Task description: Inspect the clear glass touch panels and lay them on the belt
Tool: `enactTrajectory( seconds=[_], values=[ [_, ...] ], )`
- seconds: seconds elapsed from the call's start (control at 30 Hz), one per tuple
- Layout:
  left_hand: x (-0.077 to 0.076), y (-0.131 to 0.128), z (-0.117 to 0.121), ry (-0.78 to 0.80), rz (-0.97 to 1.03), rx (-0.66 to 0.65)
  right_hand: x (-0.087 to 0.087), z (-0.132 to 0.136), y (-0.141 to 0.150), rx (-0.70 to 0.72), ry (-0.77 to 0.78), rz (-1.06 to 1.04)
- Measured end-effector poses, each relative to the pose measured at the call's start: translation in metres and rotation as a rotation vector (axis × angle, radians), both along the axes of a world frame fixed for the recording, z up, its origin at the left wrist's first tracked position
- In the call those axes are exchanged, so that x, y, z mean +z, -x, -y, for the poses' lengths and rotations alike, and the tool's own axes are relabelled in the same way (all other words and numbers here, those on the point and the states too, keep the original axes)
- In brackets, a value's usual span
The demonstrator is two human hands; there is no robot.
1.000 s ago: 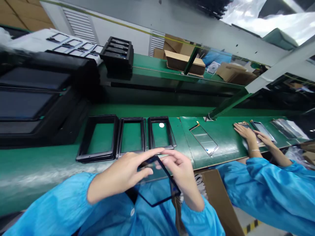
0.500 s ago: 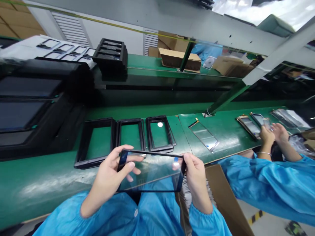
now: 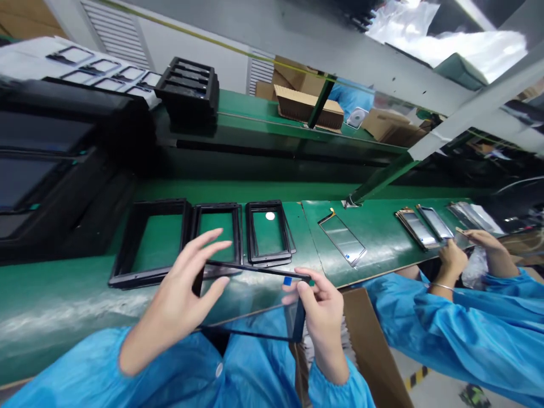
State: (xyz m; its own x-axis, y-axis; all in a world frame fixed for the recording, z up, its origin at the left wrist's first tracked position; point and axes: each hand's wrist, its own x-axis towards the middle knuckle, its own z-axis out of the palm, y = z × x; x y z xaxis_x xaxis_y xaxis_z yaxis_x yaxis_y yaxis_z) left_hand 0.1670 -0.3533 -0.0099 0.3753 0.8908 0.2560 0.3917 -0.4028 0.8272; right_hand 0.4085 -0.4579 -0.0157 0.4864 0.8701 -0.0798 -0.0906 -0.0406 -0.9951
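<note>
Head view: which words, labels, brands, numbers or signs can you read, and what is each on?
No text is readable.
Blue tab on the held panel: too small to read, if marked.
White round spot within the black frames: no legible lettering.
Floor tape: stripes only.

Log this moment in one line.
right hand: grips dark-rimmed panel | left hand: spread open at panel's other end, contact unclear | green bench: black frames on top

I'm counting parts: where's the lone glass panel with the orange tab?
The glass panel lies right of centre in the head view, on the green bench, between the black frames and stacked panels.
</note>
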Motion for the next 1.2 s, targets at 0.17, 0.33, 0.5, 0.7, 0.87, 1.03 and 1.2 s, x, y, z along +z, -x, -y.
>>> enactTrajectory(
  seconds=[0.17, 0.33, 0.5, 0.7, 0.87, 1.03, 1.2],
  values=[
    [0.014, -0.019, -0.015, -0.233, -0.203, -0.377, 0.000, 0.004, 0.011, 0.067, 0.001, 0.081],
    [0.016, -0.024, -0.014, -0.358, -0.162, -0.401, -0.002, 0.005, 0.012, 0.079, -0.035, 0.105],
    [0.021, -0.027, -0.006, -0.210, -0.182, -0.458, 0.001, -0.003, 0.010, 0.254, -0.015, 0.034],
    [0.020, -0.029, 0.000, 0.531, 0.137, -0.267, -0.005, -0.014, 0.005, 0.323, -0.021, -0.275],
    [0.011, -0.025, 0.010, 0.738, 0.387, -0.083, -0.011, -0.021, 0.003, 0.163, -0.021, -0.170],
    [0.005, -0.024, 0.016, 0.766, 0.438, -0.060, -0.002, -0.021, 0.010, 0.145, -0.056, -0.042],
    [0.007, -0.018, 0.013, 0.677, 0.302, -0.076, 0.005, -0.020, 0.009, 0.175, -0.082, 0.061]
  ],
)
